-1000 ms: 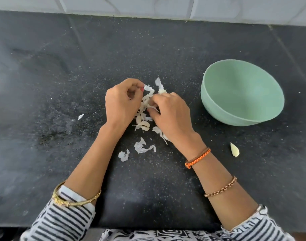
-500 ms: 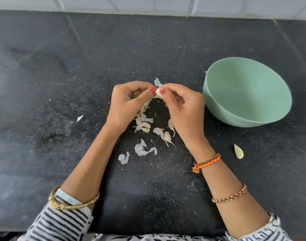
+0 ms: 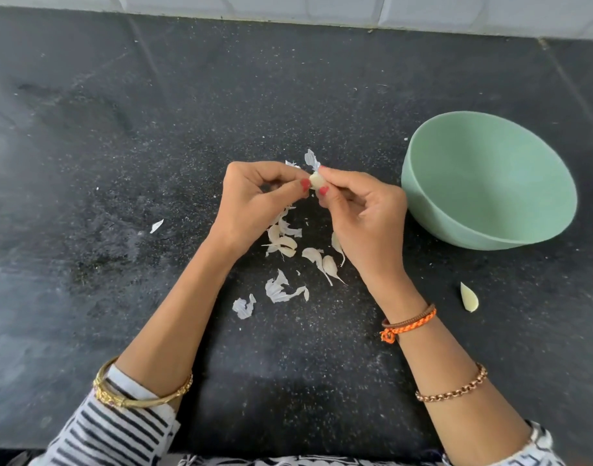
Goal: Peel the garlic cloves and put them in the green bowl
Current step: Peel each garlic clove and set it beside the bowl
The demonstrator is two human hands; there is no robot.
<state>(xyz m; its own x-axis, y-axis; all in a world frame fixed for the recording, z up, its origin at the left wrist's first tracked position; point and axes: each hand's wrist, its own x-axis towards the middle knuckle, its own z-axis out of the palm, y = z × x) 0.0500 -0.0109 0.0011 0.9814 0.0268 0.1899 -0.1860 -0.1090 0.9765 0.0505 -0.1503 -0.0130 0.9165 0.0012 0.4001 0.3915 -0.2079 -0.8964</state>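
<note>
Garlic clove held above the dark counter, near frame centre. Pinched from both sides: left hand at its 9 o'clock, thumb and forefinger tips curled onto it; right hand at its 3 o'clock, thumb under, forefinger over. Clove sits right at the fingertips, not down in either palm; only a small pale, smooth, rounded face shows between the red-painted nails. Thin white papery skin sticks up at the clove's 12 o'clock, just beside the right forefinger; whether it remains attached, cannot tell.

Green bowl at 3 o'clock of the hands, near the right hand's knuckles but apart from them. Matte, smooth, deep and round, tipped toward the camera in this wide view. Visible inside looks bare.

Loose peeled clove on the counter at 5 o'clock of the right hand, below the bowl, well apart from both: cream, glossy, teardrop with pointed end up.

Below the hands, at 6 o'clock: litter of skins and cloves, curled, dry, off-white, some with long thin tails. One flake lies alone at 9 o'clock.

Counter black, speckled, stone-like, dusty in patches.
</note>
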